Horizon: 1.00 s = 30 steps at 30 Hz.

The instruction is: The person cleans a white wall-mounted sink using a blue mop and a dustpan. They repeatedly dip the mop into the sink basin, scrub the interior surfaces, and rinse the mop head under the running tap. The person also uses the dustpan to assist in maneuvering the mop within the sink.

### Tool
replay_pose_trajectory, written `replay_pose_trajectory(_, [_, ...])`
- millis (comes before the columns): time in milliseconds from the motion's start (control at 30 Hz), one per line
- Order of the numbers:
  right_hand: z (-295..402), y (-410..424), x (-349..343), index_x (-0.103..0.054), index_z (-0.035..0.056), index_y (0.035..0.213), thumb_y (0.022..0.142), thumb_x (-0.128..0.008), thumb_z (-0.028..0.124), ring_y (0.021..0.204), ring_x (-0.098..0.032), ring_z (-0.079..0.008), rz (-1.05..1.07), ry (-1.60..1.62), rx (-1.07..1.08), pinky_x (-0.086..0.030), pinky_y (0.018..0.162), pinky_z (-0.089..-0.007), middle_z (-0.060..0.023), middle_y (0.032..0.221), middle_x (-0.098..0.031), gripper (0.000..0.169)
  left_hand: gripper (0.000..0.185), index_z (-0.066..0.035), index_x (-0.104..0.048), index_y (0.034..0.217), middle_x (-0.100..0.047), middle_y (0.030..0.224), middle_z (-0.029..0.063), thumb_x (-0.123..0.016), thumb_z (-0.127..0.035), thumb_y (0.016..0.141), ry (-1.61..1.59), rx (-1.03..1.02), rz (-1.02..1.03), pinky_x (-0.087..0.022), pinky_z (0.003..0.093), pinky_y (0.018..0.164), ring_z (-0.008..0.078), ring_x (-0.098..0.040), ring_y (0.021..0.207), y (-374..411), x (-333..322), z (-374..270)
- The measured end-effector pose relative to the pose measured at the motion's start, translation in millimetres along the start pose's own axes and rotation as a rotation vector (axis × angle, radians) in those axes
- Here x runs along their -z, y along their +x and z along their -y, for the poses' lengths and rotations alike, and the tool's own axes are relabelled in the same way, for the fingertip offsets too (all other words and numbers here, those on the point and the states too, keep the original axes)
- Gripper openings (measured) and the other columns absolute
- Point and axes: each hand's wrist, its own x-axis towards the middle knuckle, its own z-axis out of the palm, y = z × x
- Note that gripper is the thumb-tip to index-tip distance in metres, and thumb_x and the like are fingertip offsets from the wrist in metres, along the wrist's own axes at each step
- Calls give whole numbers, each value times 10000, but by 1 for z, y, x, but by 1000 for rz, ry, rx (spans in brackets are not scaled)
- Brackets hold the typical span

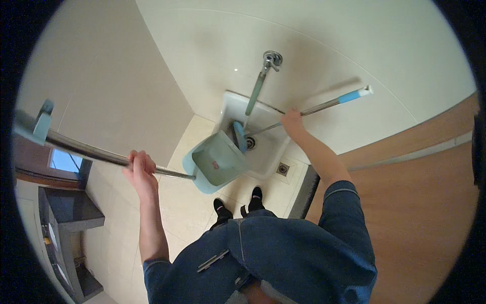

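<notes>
My left hand is closed around the metal pole of a pale green long-handled dustpan, whose pan is tilted over the left side of a white mop sink. My right hand grips a second metal pole with a blue and white end. That pole runs down to a blue head, probably a broom's, inside the sink beside the drain. From a chrome wall tap, a green hose hangs over the sink, with what looks like water below its end.
A square floor drain lies right of the sink. Tiled walls meet behind it. A wooden panel stands on the right, with a dark edge near its foot. At the lower left is a dark stone counter. My feet are on beige floor tiles.
</notes>
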Motion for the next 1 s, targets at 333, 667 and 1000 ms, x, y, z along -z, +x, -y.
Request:
replay_pose_trajectory(333, [-34, -64, -119, -642, 143, 740, 718, -518, 154, 831, -543, -189, 282, 142, -184, -385, 730, -352, -62, 790, -618, 127, 255, -105, -277, 592, -255, 468, -26, -433, -29, 778, 55, -29, -70, -185, 225, 360, 52, -216, 402, -9, -8, 17])
replay_pose_trajectory(667, [128, 85, -120, -595, 110, 994, 765, -534, 189, 716, -582, -236, 60, 1613, -385, -479, 652, -333, -101, 825, -615, 250, 256, -114, -280, 594, -241, 467, -32, -431, -36, 786, 29, -33, -84, -175, 215, 355, 48, -213, 398, -15, -42, 15])
replay_pose_trajectory(1000, [179, 153, -145, -553, 70, 858, 786, -535, 115, 569, -542, -147, 345, 2759, -1159, -427, 448, -255, -69, 676, -560, 87, 262, -132, -274, 600, -228, 467, -35, -418, -112, 818, 164, -170, -20, -161, 202, 323, 41, -189, 372, -27, -58, 16])
